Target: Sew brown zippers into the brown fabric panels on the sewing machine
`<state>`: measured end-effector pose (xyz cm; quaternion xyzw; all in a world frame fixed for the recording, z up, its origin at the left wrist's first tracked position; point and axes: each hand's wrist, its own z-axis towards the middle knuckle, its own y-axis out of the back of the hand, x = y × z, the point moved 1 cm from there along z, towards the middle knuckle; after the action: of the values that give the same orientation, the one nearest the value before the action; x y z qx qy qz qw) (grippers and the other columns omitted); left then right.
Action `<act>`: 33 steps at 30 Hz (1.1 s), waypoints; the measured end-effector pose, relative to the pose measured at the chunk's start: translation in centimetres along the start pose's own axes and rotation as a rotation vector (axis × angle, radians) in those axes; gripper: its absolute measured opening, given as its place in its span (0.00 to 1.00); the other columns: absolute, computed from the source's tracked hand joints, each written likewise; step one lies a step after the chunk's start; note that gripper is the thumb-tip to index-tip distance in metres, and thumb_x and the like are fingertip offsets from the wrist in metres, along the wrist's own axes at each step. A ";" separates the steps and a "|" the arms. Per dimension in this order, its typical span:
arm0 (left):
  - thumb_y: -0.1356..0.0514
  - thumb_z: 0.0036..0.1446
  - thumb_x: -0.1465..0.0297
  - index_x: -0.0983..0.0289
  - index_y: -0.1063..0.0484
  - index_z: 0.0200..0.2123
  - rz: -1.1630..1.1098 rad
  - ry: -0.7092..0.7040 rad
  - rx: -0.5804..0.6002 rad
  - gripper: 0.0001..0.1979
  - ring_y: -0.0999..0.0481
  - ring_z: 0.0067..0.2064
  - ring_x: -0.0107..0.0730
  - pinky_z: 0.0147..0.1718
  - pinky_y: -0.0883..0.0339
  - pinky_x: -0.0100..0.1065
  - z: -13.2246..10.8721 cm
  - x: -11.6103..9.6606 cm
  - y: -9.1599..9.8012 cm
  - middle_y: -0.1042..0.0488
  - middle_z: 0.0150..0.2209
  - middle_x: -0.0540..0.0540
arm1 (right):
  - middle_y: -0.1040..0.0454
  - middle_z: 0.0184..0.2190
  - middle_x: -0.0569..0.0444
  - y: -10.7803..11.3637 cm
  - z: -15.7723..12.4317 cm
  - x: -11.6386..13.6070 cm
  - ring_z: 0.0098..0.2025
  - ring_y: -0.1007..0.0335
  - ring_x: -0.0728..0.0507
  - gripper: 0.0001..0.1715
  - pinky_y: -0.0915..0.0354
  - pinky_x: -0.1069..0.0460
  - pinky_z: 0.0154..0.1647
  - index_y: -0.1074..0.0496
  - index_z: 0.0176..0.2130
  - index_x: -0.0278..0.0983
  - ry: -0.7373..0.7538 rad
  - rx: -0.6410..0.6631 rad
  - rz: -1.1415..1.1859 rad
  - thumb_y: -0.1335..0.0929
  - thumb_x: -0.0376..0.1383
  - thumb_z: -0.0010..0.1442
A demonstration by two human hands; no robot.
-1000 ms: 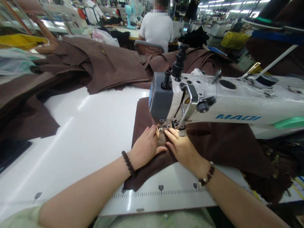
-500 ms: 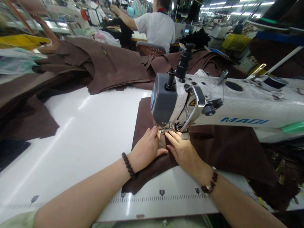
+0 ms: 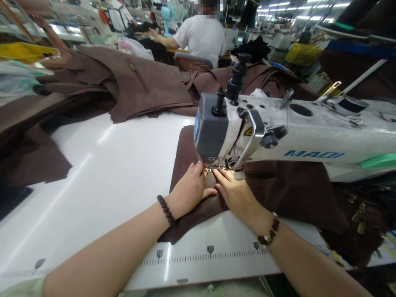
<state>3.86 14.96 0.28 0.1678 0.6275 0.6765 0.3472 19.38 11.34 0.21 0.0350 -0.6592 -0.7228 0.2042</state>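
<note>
You are wearing a light green sleeve (image 3: 23,287) on your left arm, and it is showing at the bottom corner. A row of black ruler marks (image 3: 192,259) is running along the near edge of the shiny white table (image 3: 123,165). You are wearing a bracelet of round dark beads (image 3: 165,209) on your left wrist and a bracelet of brown and pale beads (image 3: 272,233) on your right.

Your left hand (image 3: 189,187) is lying on the flat dark brown piece of cloth (image 3: 185,144). Its fingers are stretching forward, side by side, and its thumb is sticking out toward the other hand. Your right hand (image 3: 239,196) is lying on the same cloth, with its fingers reaching out straight and a little apart. The cloth is resting on the table, going under the small silver metal foot (image 3: 210,169). Both hands' fingertips are pointing close to that foot, one hand on each side.

Above, the big white and grey sewing machine (image 3: 309,132) is reaching in from the right. Behind it, a big pile of brown cloth pieces (image 3: 148,88) is spreading across the table. Farther back, a person in a white shirt (image 3: 202,37) is sitting on a brown chair with holes (image 3: 193,62), near a light blue fan (image 3: 166,18).
</note>
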 end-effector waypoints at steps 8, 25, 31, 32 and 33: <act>0.36 0.49 0.57 0.79 0.34 0.47 0.034 -0.002 0.007 0.31 0.38 0.55 0.52 0.55 0.42 0.46 0.3 0.1 0.3 0.35 0.49 0.71 | 0.35 0.53 0.47 0.0 0.2 -0.1 0.52 0.39 0.40 0.22 0.40 0.41 0.54 0.39 0.56 0.36 -0.007 -0.010 0.006 0.42 0.34 0.63; 0.39 0.51 0.55 0.76 0.35 0.47 0.002 -0.011 0.041 0.30 0.38 0.56 0.49 0.57 0.46 0.45 0.1 0.0 0.7 0.37 0.51 0.70 | 0.38 0.56 0.47 -0.2 0.2 0.0 0.56 0.42 0.40 0.22 0.43 0.40 0.56 0.40 0.56 0.36 0.004 0.005 -0.014 0.44 0.35 0.64; 0.41 0.54 0.56 0.76 0.35 0.48 0.016 -0.086 0.028 0.29 0.39 0.56 0.48 0.56 0.47 0.45 0.0 1.1 0.5 0.35 0.51 0.69 | 0.39 0.55 0.40 0.6 -0.3 0.2 0.57 0.44 0.35 0.26 0.45 0.37 0.55 0.42 0.57 0.31 -0.025 0.018 -0.116 0.40 0.39 0.62; 0.42 0.54 0.56 0.75 0.35 0.49 0.016 -0.114 0.036 0.29 0.39 0.57 0.47 0.56 0.47 0.46 0.1 1.6 0.7 0.35 0.51 0.68 | 0.39 0.55 0.37 1.3 -0.5 0.1 0.57 0.45 0.33 0.29 0.45 0.37 0.55 0.41 0.57 0.29 -0.054 0.036 -0.145 0.38 0.41 0.60; 0.42 0.55 0.55 0.74 0.36 0.50 0.019 -0.135 0.047 0.29 0.39 0.57 0.48 0.56 0.48 0.47 0.2 2.2 0.9 0.35 0.52 0.67 | 0.39 0.54 0.35 2.2 -0.7 0.0 0.57 0.44 0.32 0.31 0.44 0.37 0.53 0.41 0.57 0.28 -0.085 0.072 -0.163 0.36 0.43 0.59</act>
<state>2.22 16.65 0.73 0.2272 0.6169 0.6519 0.3780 20.10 10.58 2.21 0.0651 -0.6879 -0.7137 0.1154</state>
